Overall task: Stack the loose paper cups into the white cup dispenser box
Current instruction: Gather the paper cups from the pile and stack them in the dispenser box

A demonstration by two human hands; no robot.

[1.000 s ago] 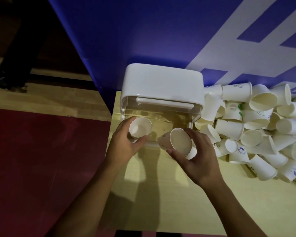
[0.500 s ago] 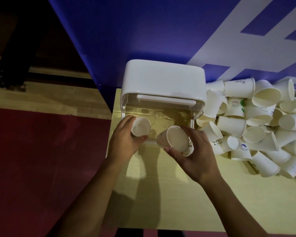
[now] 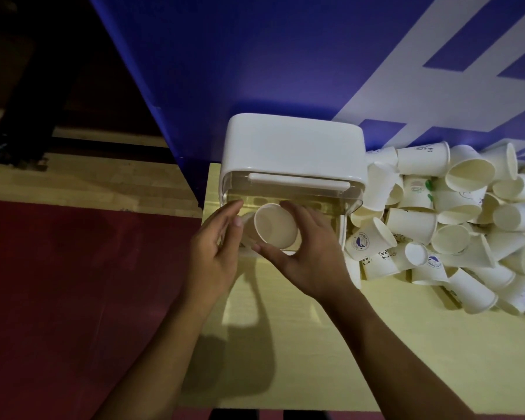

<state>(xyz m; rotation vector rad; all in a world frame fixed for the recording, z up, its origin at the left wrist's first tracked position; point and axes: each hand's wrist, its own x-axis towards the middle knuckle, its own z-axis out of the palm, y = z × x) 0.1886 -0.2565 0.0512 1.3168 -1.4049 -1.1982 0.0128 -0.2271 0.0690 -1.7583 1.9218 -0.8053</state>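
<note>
The white cup dispenser box (image 3: 294,147) stands at the back left of the pale table, its clear front compartment facing me. Just in front of that compartment, my right hand (image 3: 309,256) grips a white paper cup (image 3: 275,225) whose mouth faces me. It is nested against a second cup (image 3: 246,228), mostly hidden, that my left hand (image 3: 215,253) holds from the left. Both hands meet around these cups. A big pile of loose paper cups (image 3: 455,225) lies to the right of the box.
The pale yellow table (image 3: 406,344) ends at its left edge near the box, with red floor (image 3: 73,283) beyond. A blue and white wall panel (image 3: 285,56) rises right behind the box and pile.
My two hands have come together: the right hand's cup moved left onto the cup in the left hand. The view has shifted slightly.
</note>
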